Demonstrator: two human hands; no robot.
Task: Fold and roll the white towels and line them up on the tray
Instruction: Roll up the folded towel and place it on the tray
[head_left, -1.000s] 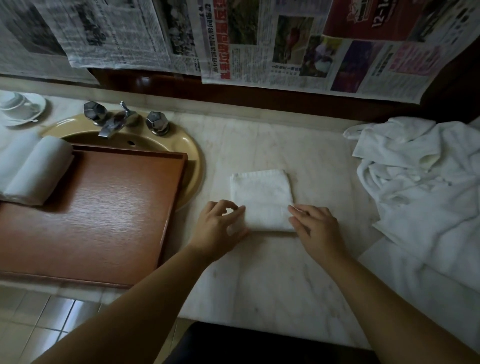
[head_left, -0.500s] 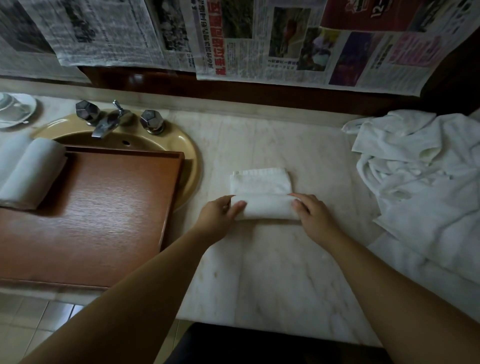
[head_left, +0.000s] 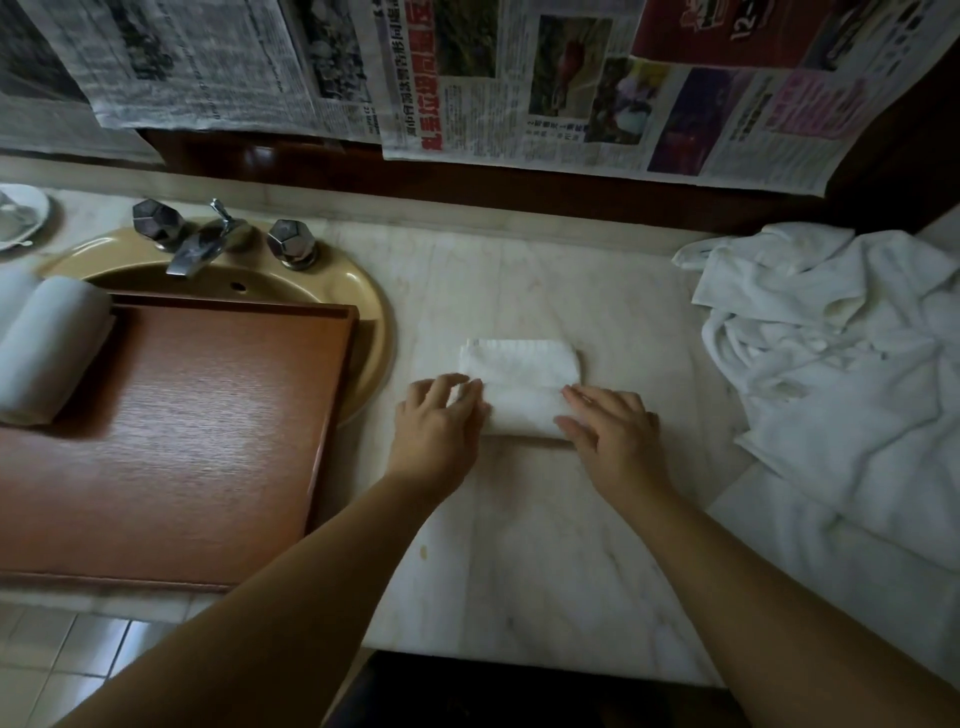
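Both grips, left hand (head_left: 436, 423) and right hand (head_left: 610, 426), pressed open-fingered on the half-rolled towel (head_left: 522, 392); rolling toward 12 o'clock appeared next.

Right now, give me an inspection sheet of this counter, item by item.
Surface: pale marble counter.
Job's things: small white towel, half rolled; rolled white towel on the brown wooden tray.
Clutter: heap of loose white towels; white dish.
Hands: left hand and right hand press flat on the roll's ends.
Cables: nothing seen.
Surroundings: tan basin, chrome tap, newspaper sheets on the wall.
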